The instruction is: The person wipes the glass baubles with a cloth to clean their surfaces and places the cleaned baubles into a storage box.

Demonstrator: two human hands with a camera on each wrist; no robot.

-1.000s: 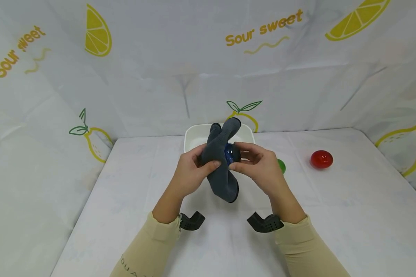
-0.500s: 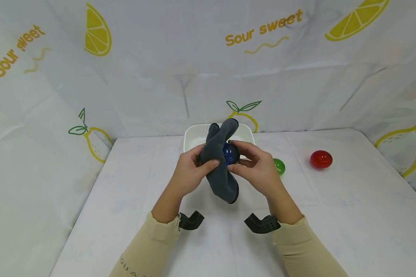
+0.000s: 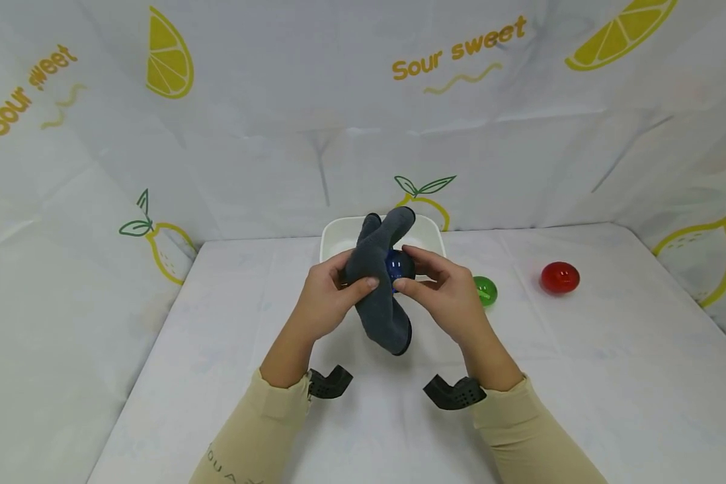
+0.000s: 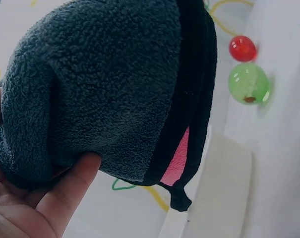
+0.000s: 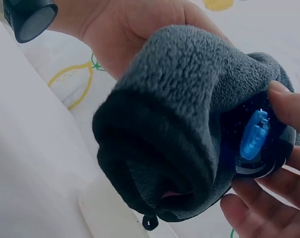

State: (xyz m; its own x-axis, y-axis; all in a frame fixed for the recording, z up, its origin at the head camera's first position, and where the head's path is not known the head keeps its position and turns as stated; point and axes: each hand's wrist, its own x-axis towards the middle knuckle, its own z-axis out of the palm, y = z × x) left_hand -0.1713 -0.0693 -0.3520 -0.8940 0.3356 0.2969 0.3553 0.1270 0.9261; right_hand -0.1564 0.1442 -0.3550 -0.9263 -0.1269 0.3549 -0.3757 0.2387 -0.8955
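My left hand (image 3: pixel 323 296) grips a folded dark grey fleecy cloth (image 3: pixel 372 282), thumb on the near face. The cloth has black edging, and a bit of pink lining and a small loop show in the left wrist view. Pressed into its fold is a glossy dark blue ball (image 3: pixel 400 266), partly covered by the fabric. The thumb and fingers of my right hand (image 3: pixel 454 289) pinch the ball's right side. In the right wrist view, a lighter blue piece shows on the ball (image 5: pixel 261 136). Both hands are raised above the table.
Behind the hands stands a white plastic container (image 3: pixel 339 235), partly hidden by the cloth. A green ball (image 3: pixel 486 290) lies just right of my right hand. Farther right rests a red, oval ball (image 3: pixel 559 277). A lemon-print sheet (image 3: pixel 248 134) hangs behind the table.
Both hands, the cloth and the blue ball have shifted slightly left. The ball sits a little deeper in the fold, and more of the green ball shows beside my right hand.
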